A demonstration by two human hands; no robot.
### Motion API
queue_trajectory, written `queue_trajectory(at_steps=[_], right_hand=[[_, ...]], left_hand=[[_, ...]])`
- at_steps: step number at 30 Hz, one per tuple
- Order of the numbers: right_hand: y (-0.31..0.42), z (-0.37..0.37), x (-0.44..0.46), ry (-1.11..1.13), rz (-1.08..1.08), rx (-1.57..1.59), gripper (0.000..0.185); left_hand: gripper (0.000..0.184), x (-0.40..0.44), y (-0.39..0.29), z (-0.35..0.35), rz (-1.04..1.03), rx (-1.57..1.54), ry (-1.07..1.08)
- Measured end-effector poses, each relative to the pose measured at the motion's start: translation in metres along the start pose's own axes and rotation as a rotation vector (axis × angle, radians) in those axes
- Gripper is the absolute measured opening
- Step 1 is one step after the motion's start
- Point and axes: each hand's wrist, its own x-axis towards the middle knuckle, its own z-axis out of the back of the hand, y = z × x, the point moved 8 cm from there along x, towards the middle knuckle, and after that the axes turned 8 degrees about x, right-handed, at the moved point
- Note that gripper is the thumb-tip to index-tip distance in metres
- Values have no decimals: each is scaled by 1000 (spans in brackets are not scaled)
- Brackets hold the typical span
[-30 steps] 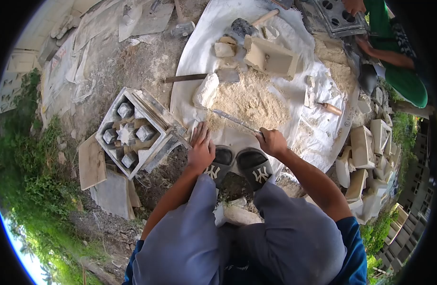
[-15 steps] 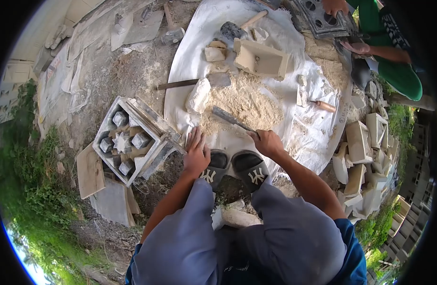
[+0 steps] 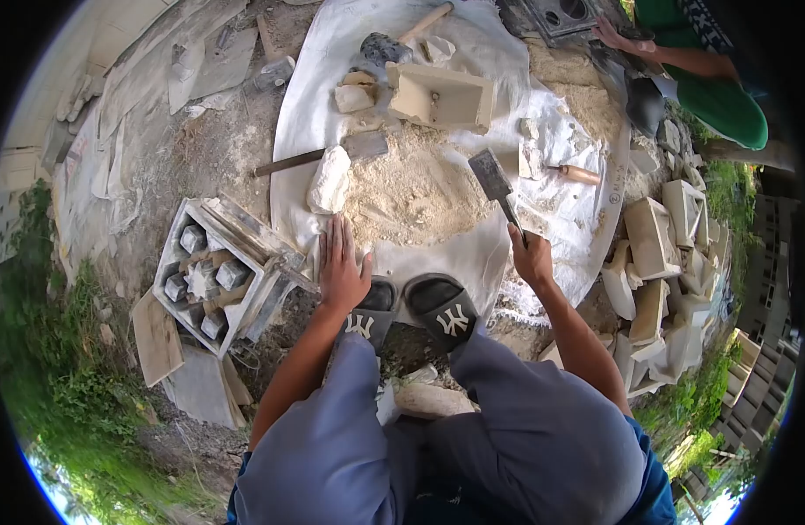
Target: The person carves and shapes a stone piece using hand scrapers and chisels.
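1. Head view, at the white sheet: I crouch at its near edge, a flat-bladed tool in my right hand, pale powder spread across the middle of the sheet.

2. Head view, on progress: things look midway, in my judgement. The tool is already in hand and the powder already lies loose; what is left is a broad, uneven patch, neither heaped nor levelled.

3. Head view, right side: my right fingers are wrapped around the tool's handle, its blade pointing away from me at the powder's right border. Whether the blade touches down or hangs just above, I cannot tell.

4. Head view, left side: my left hand lies palm down at the near-left edge, fingers extended and close together, thumb apart, pinching nothing. The powder spreads beyond and to the right of those fingers; a whitish stone sits just past their tips, contact uncertain.

5. Head view, farther out: a trough-shaped block stands beyond the powder, toward the far edge, and a wooden-handled tool lies near the right edge.
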Motion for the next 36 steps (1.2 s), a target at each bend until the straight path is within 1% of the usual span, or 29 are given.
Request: queue_trajectory(at_steps=[1,3,4,5,6,7,8,9,10,11,12,13,15,16,18,19,21,22,23,25,26,27,29,31,32,33,35,36], right_hand=[[-1,3,6,-5,-6,2,64],[-2,9,15,18,13,-101,57],[5,14,16,29,45,-155,48],[1,23,21,11,34,-156,48],[8,31,25,-36,182,-189,43],[22,41,27,-80,328,-226,38],[22,53,35,-103,276,-235,24],[30,69,41,-220,414,-179,14],[28,80,55,-275,423,-234,10],[27,89,69,-304,454,-296,27],[21,95,85,-313,412,-411,46],[22,102,95,-322,408,-465,55],[6,103,120,-288,403,-648,55],[0,108,126,-291,401,-650,55],[-12,95,137,-25,303,-664,42],[-7,95,138,-23,305,-662,42],[-14,90,141,114,178,-758,24],[-4,93,134,30,291,-702,12],[-3,94,132,33,291,-701,12],[5,104,116,82,131,-586,15],[7,104,105,-2,336,-533,26],[16,102,89,8,342,-536,26],[46,103,45,107,342,-289,38],[63,97,10,178,339,-346,50],[65,91,-5,235,405,-455,55],[65,88,-18,250,362,-517,49],[47,81,-28,260,252,-577,43],[48,77,-32,262,256,-582,43]], left_hand=[[78,-1,0,-2,6,14,1],[75,-2,-1,0,-10,2,-15],[73,-3,-1,1,-3,15,-5],[71,-3,-1,1,2,29,5],[67,-3,-2,3,-10,27,-17],[67,-2,-4,5,-29,20,-16],[66,-2,-5,8,-36,42,-27],[64,-2,-7,10,-38,65,-37],[61,-2,-9,14,-41,64,-80],[61,-1,-11,15,-49,60,-79],[61,-1,-12,15,-47,77,-73],[60,-1,-11,14,-44,95,-67],[59,-1,-12,12,-61,94,-69],[60,0,-13,12,-65,101,-65],[60,0,-12,13,-61,113,-59],[60,0,-12,12,-59,103,-47],[60,0,-11,12,-54,98,-28],[60,-1,-12,12,-61,90,-28],[60,0,-13,12,-69,81,-31],[60,0,-12,13,-69,70,-36],[60,-1,-12,14,-69,57,-43],[60,-1,-10,13,-58,56,-40],[60,-3,-11,13,-78,64,-63],[60,-3,-10,12,-71,51,-66],[60,-3,-10,13,-70,43,-72],[60,-3,-9,12,-63,40,-73],[60,-4,-9,13,-71,30,-76],[60,-5,-8,13,-65,28,-78]])
